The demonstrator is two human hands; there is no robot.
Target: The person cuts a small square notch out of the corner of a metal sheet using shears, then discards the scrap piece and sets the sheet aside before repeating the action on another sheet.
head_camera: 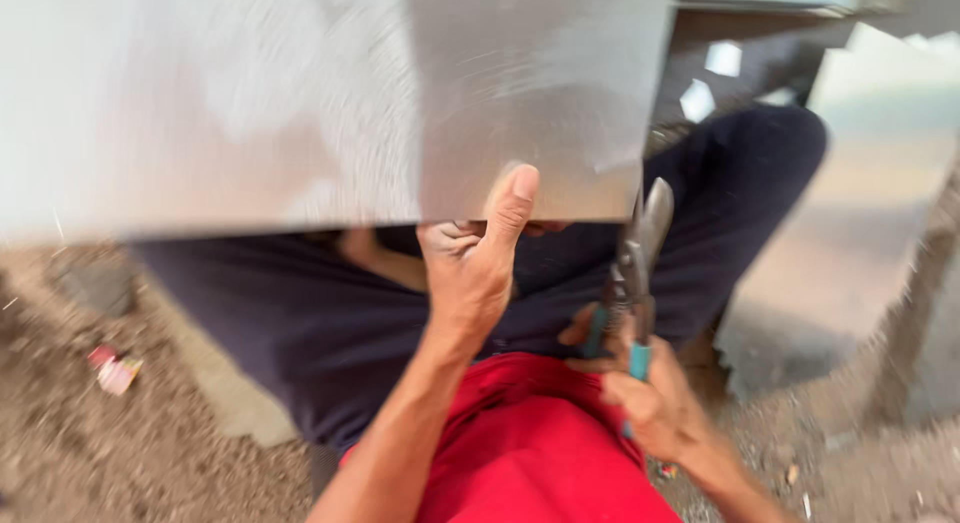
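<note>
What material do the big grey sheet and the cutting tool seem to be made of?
The sheet looks like thin metal, perhaps galvanised steel or aluminium: dull grey, fine brushed scratches, soft glare, a straight thin edge. The left hand pinches that edge. The snips in the right hand seem steel at the blades, grey and slightly shiny, with teal handle grips that look like plastic or rubber.

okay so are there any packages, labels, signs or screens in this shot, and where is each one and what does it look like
Small wrapper or packet: lies on the dirt ground at lower left, crumpled and flattish, red and pink with a pale patch; too blurred to tell more.
No labels, signs or screens show elsewhere.
</note>
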